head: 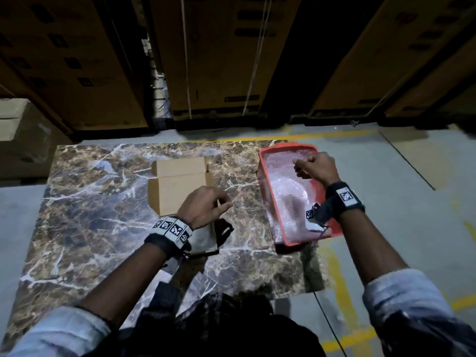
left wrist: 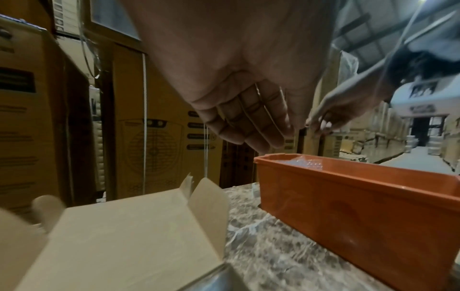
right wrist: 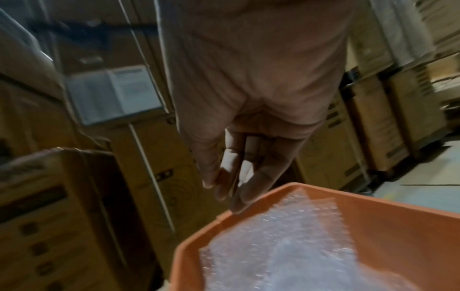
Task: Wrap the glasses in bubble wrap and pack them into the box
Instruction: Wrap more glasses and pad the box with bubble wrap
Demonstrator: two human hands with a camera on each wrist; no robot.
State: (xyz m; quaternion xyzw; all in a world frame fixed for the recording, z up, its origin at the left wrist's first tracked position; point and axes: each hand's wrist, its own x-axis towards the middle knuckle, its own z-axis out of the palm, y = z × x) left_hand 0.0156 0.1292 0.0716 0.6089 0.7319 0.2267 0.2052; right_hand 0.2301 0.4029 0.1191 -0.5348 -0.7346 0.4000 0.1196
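Observation:
An open cardboard box (head: pixel 177 186) lies in the middle of the marble table (head: pixel 90 215). My left hand (head: pixel 224 204) hovers over the box's near right corner, fingers relaxed and loosely bent (left wrist: pixel 248 137), holding nothing. To the right stands an orange bin (head: pixel 262 171) filled with clear bubble wrap (head: pixel 288 186). My right hand (head: pixel 298 168) hangs above the bin's far end, thumb drawn against the curled fingertips (right wrist: pixel 224 189); nothing shows between them. No glass is plainly visible; a pale shape lies under the wrap.
A grey shiny flat thing (head: pixel 203 238) lies at the box's near edge under my left wrist; I cannot tell what it is. Tall stacked cartons (head: pixel 219 60) stand behind the table. The bin overhangs the table's right edge, above a floor with yellow lines (head: pixel 334 266).

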